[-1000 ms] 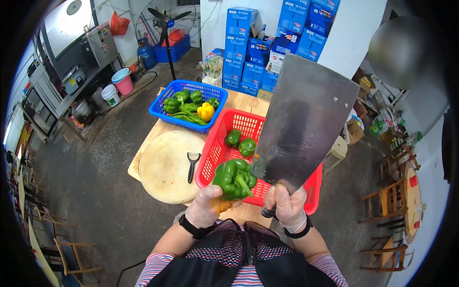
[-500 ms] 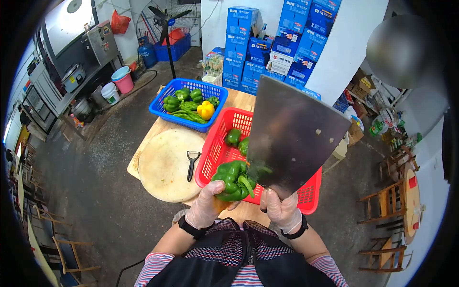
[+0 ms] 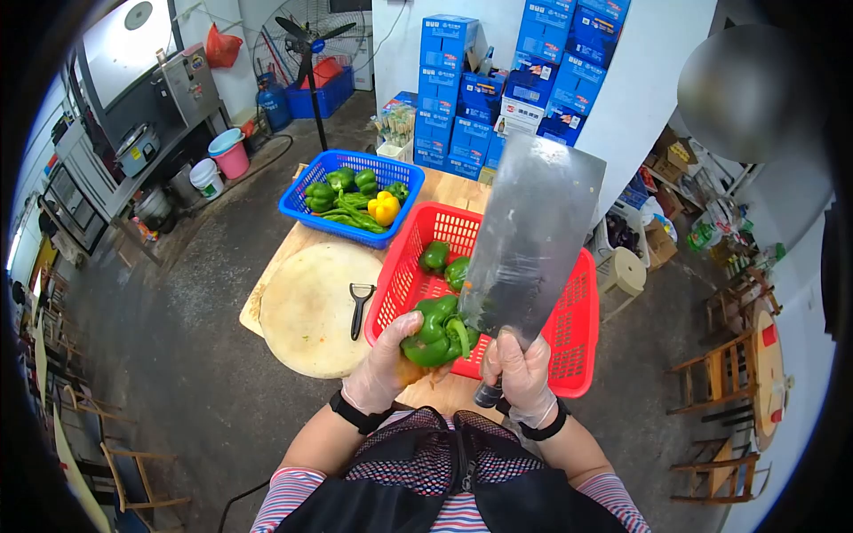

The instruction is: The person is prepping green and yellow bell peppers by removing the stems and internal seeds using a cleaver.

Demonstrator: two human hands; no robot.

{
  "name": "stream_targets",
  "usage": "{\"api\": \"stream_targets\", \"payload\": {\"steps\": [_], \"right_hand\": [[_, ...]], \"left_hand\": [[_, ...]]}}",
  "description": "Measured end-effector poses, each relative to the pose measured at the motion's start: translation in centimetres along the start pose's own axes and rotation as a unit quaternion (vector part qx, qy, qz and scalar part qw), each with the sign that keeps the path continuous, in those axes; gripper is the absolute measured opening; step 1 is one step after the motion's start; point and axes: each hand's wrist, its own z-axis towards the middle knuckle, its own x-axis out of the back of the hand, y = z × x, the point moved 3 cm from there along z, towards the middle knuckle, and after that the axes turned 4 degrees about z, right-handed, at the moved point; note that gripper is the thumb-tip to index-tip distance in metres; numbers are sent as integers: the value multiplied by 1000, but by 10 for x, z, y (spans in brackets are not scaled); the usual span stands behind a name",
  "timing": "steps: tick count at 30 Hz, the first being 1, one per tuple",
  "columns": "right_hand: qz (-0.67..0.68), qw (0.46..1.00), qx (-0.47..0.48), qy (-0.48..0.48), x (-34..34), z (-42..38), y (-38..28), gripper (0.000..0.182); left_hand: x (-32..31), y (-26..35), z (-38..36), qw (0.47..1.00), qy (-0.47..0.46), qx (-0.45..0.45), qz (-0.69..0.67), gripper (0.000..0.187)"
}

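Note:
My left hand (image 3: 384,369), in a clear glove, holds a green bell pepper (image 3: 434,331) over the near corner of the red basket (image 3: 573,342). My right hand (image 3: 522,373), also gloved, grips the handle of a big steel cleaver (image 3: 531,235). The blade stands upright and its lower edge touches the pepper near the stem. Two more green peppers (image 3: 446,264) lie inside the red basket.
A round pale cutting board (image 3: 306,311) lies left of the red basket with a black peeler (image 3: 358,306) on its edge. A blue basket (image 3: 303,210) behind holds green peppers and a yellow one (image 3: 385,208). Blue boxes (image 3: 462,89) are stacked beyond the wooden table (image 3: 449,187).
The cleaver has come down and turned narrower to my view, its edge now against the pepper. My left hand has lifted the pepper slightly toward the blade.

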Motion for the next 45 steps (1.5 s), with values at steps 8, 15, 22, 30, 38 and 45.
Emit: {"api": "stream_targets", "payload": {"steps": [8, 15, 22, 30, 38, 45], "right_hand": [[144, 980, -35, 133, -6, 2, 12, 18], [33, 998, 19, 45, -1, -1, 10, 34], [-5, 1000, 11, 23, 1, 2, 2, 30], [-145, 985, 85, -36, 11, 9, 0, 35], [-30, 998, -19, -60, 16, 10, 2, 33], [62, 995, -68, -45, 12, 6, 18, 32]], "left_hand": [[-22, 13, -8, 992, 8, -87, 93, 83], [-12, 0, 0, 996, 41, -78, 21, 63], [-17, 6, -1, 993, 76, -36, 78, 70], [-17, 7, -5, 997, 30, -24, 70, 55], [3, 3, 2, 999, 31, 24, 15, 60], [16, -2, 8, 987, -34, 113, -108, 55]]}}
